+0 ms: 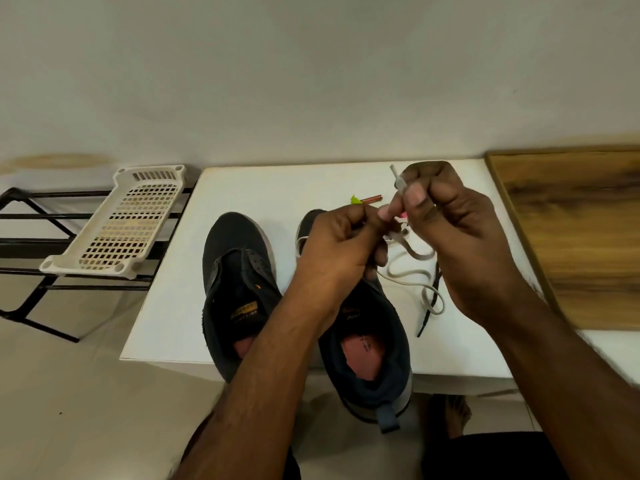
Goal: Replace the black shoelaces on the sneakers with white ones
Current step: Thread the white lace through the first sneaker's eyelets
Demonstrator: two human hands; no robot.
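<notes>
While right hand point(446, 230) fingers pinch the white lace point(398, 181) (tip upright), left hand point(343, 244) grips it.

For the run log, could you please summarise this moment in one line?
stage: relacing | right hand: pinches white lace tip | left hand: holds lace | black lace: on table

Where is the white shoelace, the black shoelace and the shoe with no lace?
white shoelace point(410, 271): head view, on the loose loop lying on the table.
black shoelace point(428, 311): head view, on its straight middle stretch.
shoe with no lace point(239, 237): head view, on its dark toe top.
</notes>
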